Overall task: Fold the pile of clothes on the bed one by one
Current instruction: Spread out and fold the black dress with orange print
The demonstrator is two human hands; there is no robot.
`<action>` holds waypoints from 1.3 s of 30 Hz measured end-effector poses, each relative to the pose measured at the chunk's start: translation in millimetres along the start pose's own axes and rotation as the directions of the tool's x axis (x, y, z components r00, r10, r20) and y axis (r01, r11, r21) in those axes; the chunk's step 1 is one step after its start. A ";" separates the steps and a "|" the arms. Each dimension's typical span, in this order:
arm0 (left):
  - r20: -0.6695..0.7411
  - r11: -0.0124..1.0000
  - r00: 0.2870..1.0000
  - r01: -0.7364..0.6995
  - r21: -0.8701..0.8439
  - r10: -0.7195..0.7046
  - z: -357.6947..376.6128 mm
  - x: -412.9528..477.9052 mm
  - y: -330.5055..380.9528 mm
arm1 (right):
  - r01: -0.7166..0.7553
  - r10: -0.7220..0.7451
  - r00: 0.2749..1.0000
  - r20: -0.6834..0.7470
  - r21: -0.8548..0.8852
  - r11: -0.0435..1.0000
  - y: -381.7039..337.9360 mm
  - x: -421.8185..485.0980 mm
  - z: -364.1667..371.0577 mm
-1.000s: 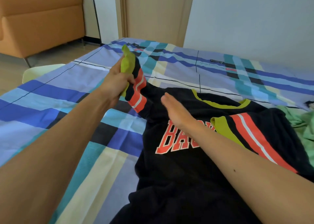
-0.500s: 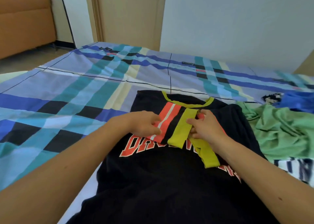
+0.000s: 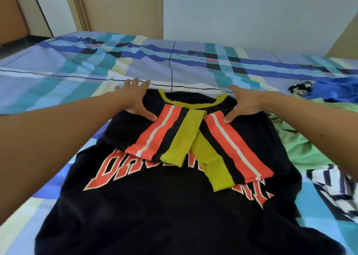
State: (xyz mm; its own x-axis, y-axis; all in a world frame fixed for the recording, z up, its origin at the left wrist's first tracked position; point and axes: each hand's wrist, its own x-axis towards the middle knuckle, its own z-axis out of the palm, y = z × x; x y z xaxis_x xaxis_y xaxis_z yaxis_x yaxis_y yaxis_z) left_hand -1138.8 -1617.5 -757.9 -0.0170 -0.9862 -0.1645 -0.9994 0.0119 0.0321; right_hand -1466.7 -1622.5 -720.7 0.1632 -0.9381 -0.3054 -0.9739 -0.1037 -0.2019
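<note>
A black T-shirt [image 3: 155, 206] with orange lettering lies face up on the bed, collar away from me. Both sleeves, striped orange, white and yellow-green, are folded inward and cross over the chest [image 3: 186, 138]. My left hand [image 3: 133, 97] lies flat on the shirt's left shoulder, fingers spread and reaching onto the sheet. My right hand [image 3: 244, 103] rests flat on the right shoulder, thumb touching the right sleeve. Neither hand grips any cloth.
The bed's plaid blue, teal and cream sheet [image 3: 96, 70] stretches left and ahead. To the right lie a crumpled green garment [image 3: 302, 144], a blue one [image 3: 337, 90] and a navy-and-white striped one [image 3: 337, 192]. A wall and a door stand beyond the bed.
A second ago my left hand held the left sleeve up; it then laid it across the chest. Both hands have since moved out from the sleeves to the shoulders, fingers flat.
</note>
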 end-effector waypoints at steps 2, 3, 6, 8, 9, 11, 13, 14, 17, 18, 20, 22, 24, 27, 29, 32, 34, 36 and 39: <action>0.085 0.997 0.996 0.015 -0.080 -0.008 -4.4 10.3 1.3 | 0.031 -0.031 0.999 0.010 -0.004 0.999 -5.8 6.5 -0.1; 0.116 0.995 0.993 0.024 -0.096 -0.013 -7.3 10.8 4.1 | 0.056 -0.056 0.998 0.013 -0.014 0.998 -9.5 8.6 0.2; 0.183 0.995 0.982 -0.031 -0.093 0.047 -22.7 16.6 3.0 | 0.144 -0.139 0.986 0.089 -0.047 0.989 -17.7 13.2 -5.1; 0.175 0.995 0.981 -0.070 -0.077 0.083 -43.3 20.7 2.5 | 0.160 -0.150 0.983 0.102 -0.098 0.982 -21.0 17.4 -19.1; 0.107 0.997 0.992 -0.059 -0.053 0.065 -55.0 21.6 3.3 | 0.156 -0.153 0.988 0.033 -0.129 0.979 -23.7 22.5 -27.8; -0.080 0.998 0.996 -0.042 -0.043 0.038 -73.3 29.5 6.7 | 0.092 -0.133 0.963 -0.233 -0.176 0.980 -31.1 39.8 -49.9; -0.127 0.997 0.992 -0.006 -0.077 -0.004 -84.8 22.1 15.8 | -0.043 -0.066 0.890 -0.451 -0.227 0.973 -41.1 50.1 -67.1; -0.116 0.994 0.993 0.023 -0.107 -0.036 -90.9 15.1 21.2 | -0.088 -0.042 0.865 -0.500 -0.235 0.968 -43.4 53.7 -71.6; -0.154 0.990 0.982 0.095 -0.109 -0.111 -102.0 -3.6 31.8 | -0.005 -0.111 0.884 -0.454 -0.247 0.969 -42.7 41.5 -65.6; -0.207 0.996 0.976 0.061 -0.059 -0.072 -97.7 -7.7 33.0 | 0.060 -0.150 0.907 -0.393 -0.234 0.971 -38.7 27.7 -55.8; -0.102 0.998 0.995 -0.007 0.065 0.014 -86.2 -33.7 36.3 | 0.158 -0.185 0.948 -0.259 -0.121 0.980 -31.9 -17.0 -26.1; 0.070 0.995 0.993 -0.096 -0.021 0.098 -61.0 -73.9 35.6 | 0.191 -0.184 0.968 -0.171 0.022 0.981 -21.4 -68.5 8.6; 0.202 0.988 0.975 -0.072 -0.133 0.098 -31.9 -118.1 34.6 | 0.189 -0.169 0.972 -0.164 0.114 0.975 -8.2 -117.0 43.1; 0.203 0.978 0.968 -0.112 -0.174 0.147 6.2 -184.1 42.1 | 0.156 -0.116 0.968 -0.223 0.173 0.972 7.5 -173.8 88.2; 0.221 0.972 0.955 -0.163 -0.167 0.198 20.6 -216.9 47.2 | 0.151 -0.108 0.969 -0.222 0.183 0.971 12.4 -203.2 115.2; 0.252 0.954 0.923 -0.257 -0.153 0.290 32.2 -258.5 47.7 | 0.158 -0.121 0.976 -0.179 0.213 0.964 19.1 -228.3 135.7; 0.300 0.941 0.894 -0.288 -0.181 0.331 29.4 -282.8 37.5 | 0.162 -0.129 0.981 -0.147 0.243 0.956 21.4 -241.9 131.9; 0.347 0.943 0.880 -0.267 -0.200 0.323 23.6 -299.7 22.4 | 0.195 -0.168 0.979 -0.118 0.287 0.938 22.8 -255.5 124.0; 0.416 0.957 0.865 -0.285 -0.058 0.282 25.1 -316.6 3.7 | 0.276 -0.306 0.948 0.091 0.244 0.929 22.7 -279.1 117.5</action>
State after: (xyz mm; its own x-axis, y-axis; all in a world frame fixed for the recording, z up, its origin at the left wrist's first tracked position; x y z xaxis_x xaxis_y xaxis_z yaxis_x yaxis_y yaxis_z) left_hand -1137.8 -1301.1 -730.4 -0.3092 -0.7807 -0.5430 -0.9497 0.2826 0.1346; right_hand -1515.9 -1324.2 -749.3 0.4667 -0.8274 -0.3123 -0.8216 -0.2748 -0.4995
